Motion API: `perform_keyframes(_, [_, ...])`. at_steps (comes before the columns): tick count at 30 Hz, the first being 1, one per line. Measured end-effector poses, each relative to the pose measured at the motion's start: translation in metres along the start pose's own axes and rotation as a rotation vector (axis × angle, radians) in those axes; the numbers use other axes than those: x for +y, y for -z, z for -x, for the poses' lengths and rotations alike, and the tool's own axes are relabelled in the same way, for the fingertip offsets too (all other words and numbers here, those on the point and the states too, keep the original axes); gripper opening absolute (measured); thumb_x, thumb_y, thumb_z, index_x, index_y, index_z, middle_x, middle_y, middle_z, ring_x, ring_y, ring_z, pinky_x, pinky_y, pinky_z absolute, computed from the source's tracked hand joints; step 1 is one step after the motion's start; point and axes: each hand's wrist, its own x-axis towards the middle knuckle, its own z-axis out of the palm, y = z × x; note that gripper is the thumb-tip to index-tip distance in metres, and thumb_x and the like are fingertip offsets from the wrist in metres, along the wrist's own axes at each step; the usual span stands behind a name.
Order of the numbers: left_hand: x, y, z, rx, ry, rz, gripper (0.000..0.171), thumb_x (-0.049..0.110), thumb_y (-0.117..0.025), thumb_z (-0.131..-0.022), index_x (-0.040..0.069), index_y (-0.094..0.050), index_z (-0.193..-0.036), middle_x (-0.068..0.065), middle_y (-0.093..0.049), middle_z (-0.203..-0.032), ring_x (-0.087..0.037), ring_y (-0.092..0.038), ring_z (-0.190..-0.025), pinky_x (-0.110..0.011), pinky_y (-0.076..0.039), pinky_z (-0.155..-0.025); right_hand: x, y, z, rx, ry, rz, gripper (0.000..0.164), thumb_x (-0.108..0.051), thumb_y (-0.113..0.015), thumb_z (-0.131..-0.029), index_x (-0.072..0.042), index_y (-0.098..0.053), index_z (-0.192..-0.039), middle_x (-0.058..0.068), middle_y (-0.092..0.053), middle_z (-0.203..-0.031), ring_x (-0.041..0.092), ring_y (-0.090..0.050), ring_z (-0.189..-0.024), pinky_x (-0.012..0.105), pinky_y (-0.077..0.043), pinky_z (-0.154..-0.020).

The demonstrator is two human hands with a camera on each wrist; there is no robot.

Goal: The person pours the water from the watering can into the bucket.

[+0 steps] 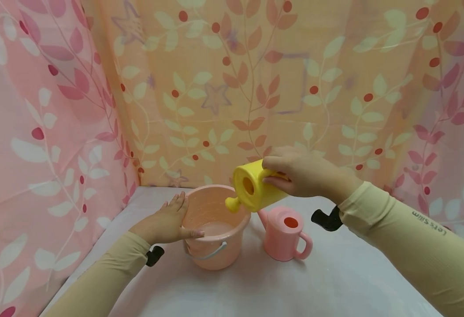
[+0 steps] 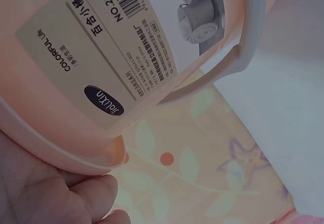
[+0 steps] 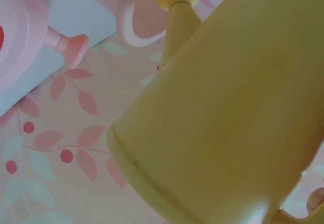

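My right hand [image 1: 307, 169] grips the handle of a yellow watering can [image 1: 269, 193], held tilted with its sprinkler head [image 1: 232, 204] over the right side of a peach-coloured bucket [image 1: 221, 253]. In the right wrist view the can's body [image 3: 217, 112] fills much of the picture. My left hand [image 1: 168, 222] rests on the bucket's left rim, fingers stretched out away from me and thumb lying across the near edge. From the left wrist view, the bucket's printed label [image 2: 106, 46] and the palm [image 2: 45, 188] against the rim show.
A pink watering can [image 1: 281, 240] stands upright to the right of the bucket, spout towards it. The bucket's pale handle [image 1: 212, 252] hangs down at the front. White cloth [image 1: 347, 273] covers the table, with leaf-patterned curtains [image 1: 200, 110] behind and at both sides.
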Motion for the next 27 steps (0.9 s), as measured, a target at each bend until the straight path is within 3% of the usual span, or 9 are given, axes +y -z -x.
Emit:
perform_keyframes(16, [0.000, 0.000, 0.001, 0.008, 0.002, -0.008, 0.118, 0.078, -0.046, -0.071, -0.013, -0.015, -0.140, -0.031, -0.007, -0.147, -0.043, -0.008, -0.135, -0.057, -0.012, -0.106, 0.010, -0.011, 0.020, 0.061, -0.184, -0.133, 0.018, -0.013, -0.070, -0.080, -0.013, -0.053, -0.079, -0.007, -0.046, -0.068, 0.008, -0.043, -0.062, 0.023, -0.042, -0.054])
perform_keyframes(27, [-0.001, -0.002, 0.000, 0.007, 0.004, -0.022, 0.118, 0.079, -0.044, -0.071, -0.012, -0.015, -0.140, -0.030, -0.008, -0.147, -0.042, -0.008, -0.136, -0.057, -0.013, -0.106, 0.018, -0.018, 0.041, 0.168, -0.308, -0.184, 0.011, -0.009, -0.068, -0.081, -0.014, -0.059, -0.080, -0.009, -0.049, -0.067, 0.008, -0.045, -0.061, 0.022, -0.042, -0.052])
